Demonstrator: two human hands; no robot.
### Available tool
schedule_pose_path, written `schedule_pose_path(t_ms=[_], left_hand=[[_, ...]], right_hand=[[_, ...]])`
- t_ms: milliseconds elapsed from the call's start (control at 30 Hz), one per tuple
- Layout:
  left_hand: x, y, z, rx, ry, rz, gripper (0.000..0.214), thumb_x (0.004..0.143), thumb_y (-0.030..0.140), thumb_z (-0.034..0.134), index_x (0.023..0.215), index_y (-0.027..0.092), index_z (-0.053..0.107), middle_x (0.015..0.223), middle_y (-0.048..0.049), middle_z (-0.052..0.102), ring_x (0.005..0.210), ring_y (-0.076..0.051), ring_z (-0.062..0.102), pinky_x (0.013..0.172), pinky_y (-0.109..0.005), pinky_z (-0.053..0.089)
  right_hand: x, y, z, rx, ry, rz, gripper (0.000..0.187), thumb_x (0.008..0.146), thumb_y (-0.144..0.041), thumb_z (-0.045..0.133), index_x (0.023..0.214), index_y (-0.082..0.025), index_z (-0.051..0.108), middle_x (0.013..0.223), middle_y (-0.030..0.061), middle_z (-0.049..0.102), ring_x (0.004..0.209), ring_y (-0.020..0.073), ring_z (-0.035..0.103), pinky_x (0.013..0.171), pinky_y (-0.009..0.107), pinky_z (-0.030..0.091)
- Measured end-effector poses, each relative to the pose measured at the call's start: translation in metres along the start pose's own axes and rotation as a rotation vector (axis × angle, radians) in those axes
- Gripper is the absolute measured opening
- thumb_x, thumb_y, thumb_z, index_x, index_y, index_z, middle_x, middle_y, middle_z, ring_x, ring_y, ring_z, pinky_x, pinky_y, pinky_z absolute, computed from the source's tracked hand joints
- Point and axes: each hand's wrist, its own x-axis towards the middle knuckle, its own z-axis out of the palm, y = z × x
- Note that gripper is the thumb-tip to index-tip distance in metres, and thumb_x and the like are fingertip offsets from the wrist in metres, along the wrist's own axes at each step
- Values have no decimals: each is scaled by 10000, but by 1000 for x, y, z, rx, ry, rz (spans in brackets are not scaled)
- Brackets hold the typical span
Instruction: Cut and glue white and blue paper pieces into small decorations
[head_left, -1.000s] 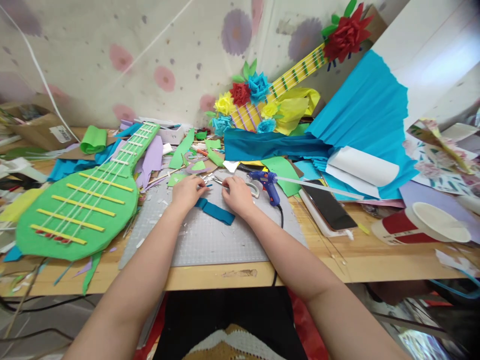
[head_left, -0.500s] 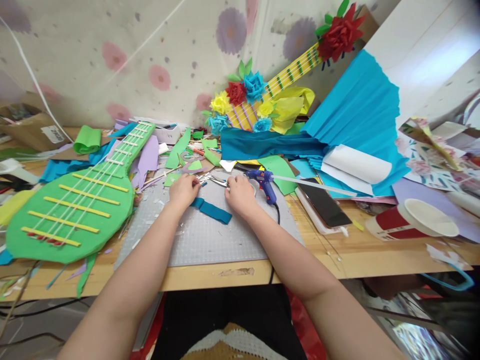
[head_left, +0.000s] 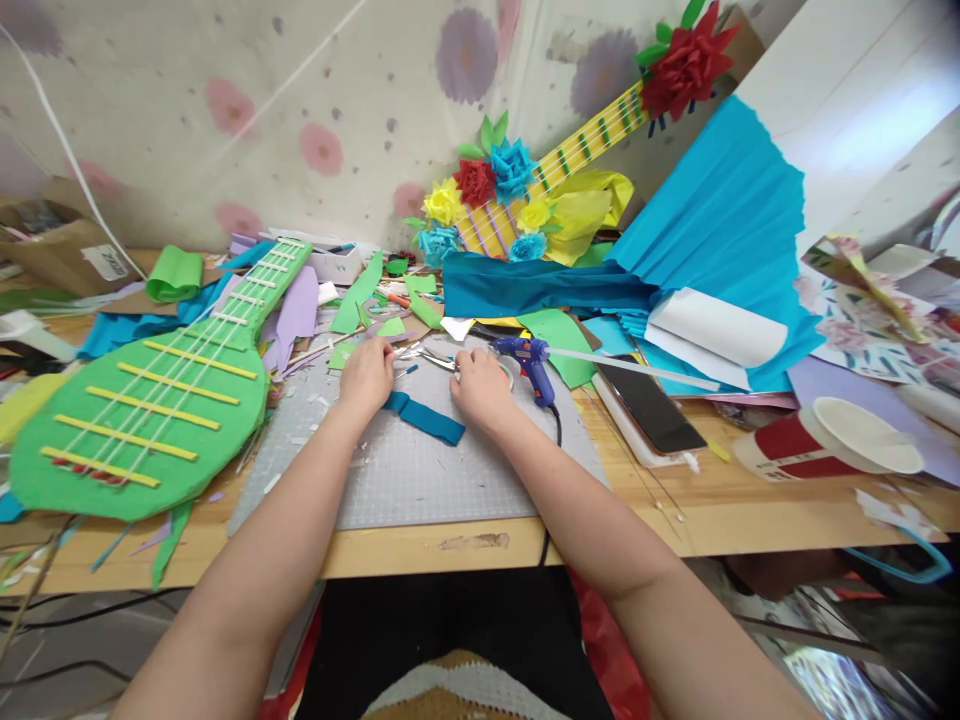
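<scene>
My left hand [head_left: 366, 375] is closed over the grey cutting mat [head_left: 450, 490], thumb and fingers pressed together; what they pinch, if anything, is hidden. A small blue scrap [head_left: 409, 370] lies just right of its fingertips. Between my hands a folded strip of teal crepe paper [head_left: 427, 418] rests on the mat, its upper left end beside my left hand. My right hand [head_left: 480, 385] has its fingers curled around metal scissors [head_left: 436, 358], whose blades point left. Close by on the right is a blue glue gun [head_left: 531, 365] with a white glue stick in its back.
A green paper lute [head_left: 142, 420] lies left. Behind stand a yellow paper guitar [head_left: 570, 160] with paper flowers and blue pleated paper [head_left: 720, 240]. To the right are a phone [head_left: 656, 405] and a paper cup [head_left: 817, 440]. Paper scraps cover the back of the table.
My left hand has drawn slightly up and left, so the small blue scrap now lies apart from its fingertips. My right hand has barely moved.
</scene>
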Motion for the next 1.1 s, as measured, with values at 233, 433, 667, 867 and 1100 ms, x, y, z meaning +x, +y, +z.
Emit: schedule_pose_path(t_ms=[233,433,667,867,1100], left_hand=[[-2,1,-2,-3,-22,-56,192,838,245,384,930,187,543,922,-78,625,873,-225,565,725,-321,405],[-3,4,-1,8,-50,-70,186,831,244,395,922,189,547,943,-83,629,882,-233,571,719,-322,406],[-2,1,0,-6,-71,-84,180,825,253,413,910,190,559,958,-82,634,902,-230,572,741,-323,410],[-3,1,0,5,-90,-81,184,823,245,415,915,193,566,968,-80,638,907,-228,576,747,-322,414],[0,4,0,35,-60,-17,179,822,243,415,892,192,572,932,-87,638,873,-243,576,715,-333,412]], right_hand=[[-3,0,-7,-27,-62,29,312,820,-295,447,1078,-125,485,1065,136,542,965,249,515,776,329,395],[-6,1,-8,-38,-58,16,304,829,-294,434,1082,-130,474,1072,139,547,984,252,511,756,325,404],[-4,1,-8,-41,-66,-4,295,836,-291,426,1079,-130,474,1059,144,558,996,245,509,776,327,404],[-3,0,-6,-39,-51,11,267,851,-268,389,1058,-135,492,1040,133,565,970,239,524,753,317,414],[-5,-1,-7,-58,-42,12,249,833,-217,398,1047,-129,490,1027,134,564,960,239,515,730,320,414]])
